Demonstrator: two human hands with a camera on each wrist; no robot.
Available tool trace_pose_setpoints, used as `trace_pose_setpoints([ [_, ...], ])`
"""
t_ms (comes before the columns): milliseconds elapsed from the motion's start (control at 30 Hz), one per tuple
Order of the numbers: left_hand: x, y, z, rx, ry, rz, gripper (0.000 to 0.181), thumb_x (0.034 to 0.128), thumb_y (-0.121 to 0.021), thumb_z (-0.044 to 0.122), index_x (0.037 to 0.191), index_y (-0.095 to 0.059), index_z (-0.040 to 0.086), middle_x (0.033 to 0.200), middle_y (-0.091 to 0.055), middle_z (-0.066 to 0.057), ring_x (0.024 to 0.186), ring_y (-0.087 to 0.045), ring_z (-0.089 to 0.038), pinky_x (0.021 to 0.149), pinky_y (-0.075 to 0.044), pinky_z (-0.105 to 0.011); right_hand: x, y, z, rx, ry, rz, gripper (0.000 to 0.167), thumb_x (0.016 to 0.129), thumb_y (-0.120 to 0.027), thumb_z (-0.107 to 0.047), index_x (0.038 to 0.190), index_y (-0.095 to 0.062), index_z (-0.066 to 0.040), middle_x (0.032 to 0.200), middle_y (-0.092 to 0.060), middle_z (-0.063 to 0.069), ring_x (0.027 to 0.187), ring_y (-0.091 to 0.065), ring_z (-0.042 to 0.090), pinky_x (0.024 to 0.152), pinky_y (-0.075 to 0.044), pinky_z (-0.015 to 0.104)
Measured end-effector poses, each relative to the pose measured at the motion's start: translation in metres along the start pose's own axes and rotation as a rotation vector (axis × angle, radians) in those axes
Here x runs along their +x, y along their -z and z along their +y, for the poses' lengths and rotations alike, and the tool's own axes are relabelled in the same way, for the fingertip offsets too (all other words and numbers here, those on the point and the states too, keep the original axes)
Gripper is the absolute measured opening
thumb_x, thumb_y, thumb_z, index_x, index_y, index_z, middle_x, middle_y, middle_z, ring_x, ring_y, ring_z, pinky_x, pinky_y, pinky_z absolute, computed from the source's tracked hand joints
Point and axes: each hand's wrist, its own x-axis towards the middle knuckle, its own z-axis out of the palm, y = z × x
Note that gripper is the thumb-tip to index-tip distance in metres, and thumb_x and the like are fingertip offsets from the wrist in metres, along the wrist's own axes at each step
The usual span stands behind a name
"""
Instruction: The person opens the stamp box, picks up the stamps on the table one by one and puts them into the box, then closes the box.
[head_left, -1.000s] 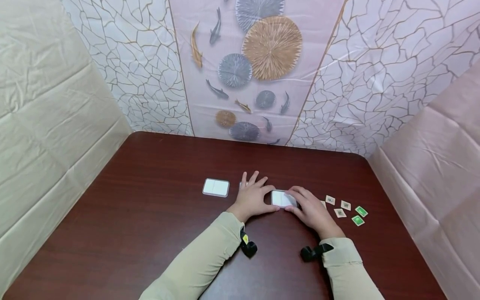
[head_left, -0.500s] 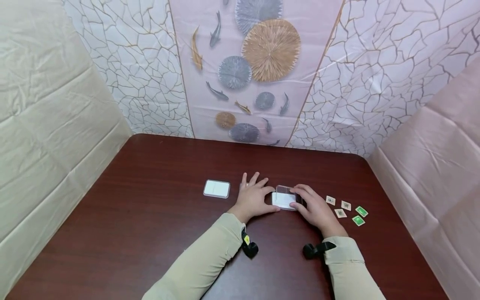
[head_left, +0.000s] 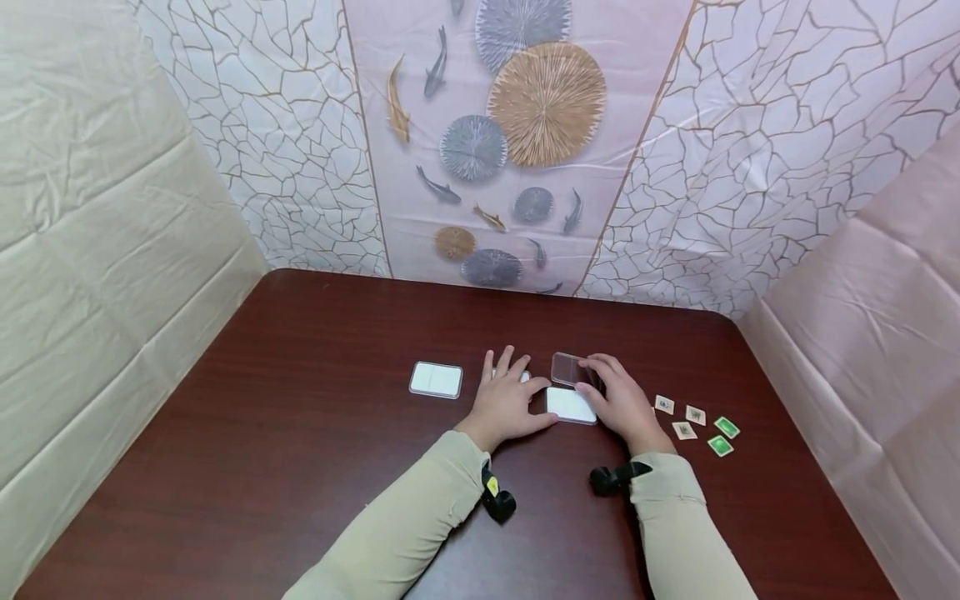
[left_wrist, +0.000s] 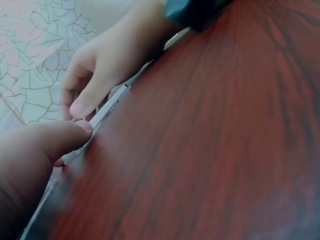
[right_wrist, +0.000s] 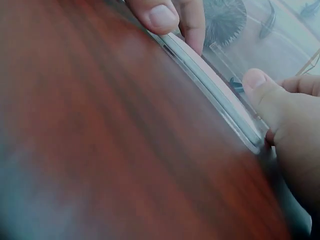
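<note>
White-filled clear case [head_left: 574,419], one, on the tabletop [head_left: 300,467]: my left hand [head_left: 501,402] grips its left end, my right hand [head_left: 622,406] pinches the transparent lid [head_left: 564,369] at its far side, ideally guided by the edges while I keep the case still.

Bare table [head_left: 247,467] runs wide to the left of the left box [head_left: 436,380] and nearer the person, between the sleeves [head_left: 408,508]. The middle box [head_left: 570,406] and clear lid [head_left: 566,369] block the gap between left hand [head_left: 508,402] and right hand [head_left: 623,407]. Tiles [head_left: 695,415] lie just right of the right hand; cloth walls [head_left: 82,250] bound three sides.
</note>
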Motion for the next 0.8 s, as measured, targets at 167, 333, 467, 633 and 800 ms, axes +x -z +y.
trace_pose_setpoints([
  [167, -0.001, 0.004, -0.002, 0.008, 0.004, 0.006, 0.064, 0.0888, -0.051, 0.075, 0.142, -0.058, 0.039, 0.160, -0.036, -0.010, 0.154, -0.012, -0.037, 0.121, 0.000, -0.059, 0.019, -0.007, 0.000, 0.048, -0.054, 0.009, 0.043, 0.100, -0.062, -0.035, 0.137, -0.059, -0.011, 0.148, -0.046, 0.013, 0.134, -0.047, 0.037, 0.108, -0.037, 0.059],
  [333, -0.003, 0.008, -0.002, 0.027, 0.013, 0.012, 0.062, 0.0888, -0.053, 0.074, 0.141, -0.059, 0.041, 0.159, -0.038, -0.011, 0.153, -0.014, -0.038, 0.120, 0.001, -0.062, 0.035, -0.013, 0.003, 0.063, -0.077, 0.001, 0.039, 0.101, -0.062, -0.033, 0.135, -0.060, -0.013, 0.150, -0.045, 0.013, 0.137, -0.044, 0.037, 0.111, -0.034, 0.058],
  [467, -0.003, 0.006, -0.001, 0.031, 0.020, 0.007, 0.061, 0.0891, -0.052, 0.075, 0.141, -0.058, 0.042, 0.159, -0.037, -0.011, 0.153, -0.015, -0.039, 0.119, 0.001, -0.063, 0.041, -0.014, 0.005, 0.049, -0.099, -0.033, 0.037, 0.101, -0.062, -0.031, 0.134, -0.061, -0.014, 0.151, -0.047, 0.012, 0.140, -0.042, 0.037, 0.113, -0.032, 0.058],
  [633, -0.003, 0.003, 0.002, 0.023, 0.025, 0.007, 0.062, 0.0892, -0.052, 0.075, 0.141, -0.058, 0.042, 0.158, -0.038, -0.011, 0.152, -0.016, -0.039, 0.119, 0.001, -0.063, 0.042, -0.014, 0.007, 0.036, -0.124, -0.072, 0.037, 0.101, -0.062, -0.030, 0.135, -0.061, -0.015, 0.153, -0.046, 0.010, 0.143, -0.039, 0.036, 0.115, -0.029, 0.057],
  [800, -0.004, 0.001, 0.004, 0.020, 0.033, 0.008, 0.062, 0.0889, -0.053, 0.075, 0.141, -0.058, 0.042, 0.157, -0.040, -0.011, 0.151, -0.019, -0.038, 0.119, 0.001, -0.063, 0.038, -0.013, 0.010, 0.067, -0.102, -0.087, 0.042, 0.103, -0.058, -0.030, 0.142, -0.057, -0.016, 0.158, -0.041, 0.011, 0.145, -0.034, 0.040, 0.114, -0.027, 0.061],
])
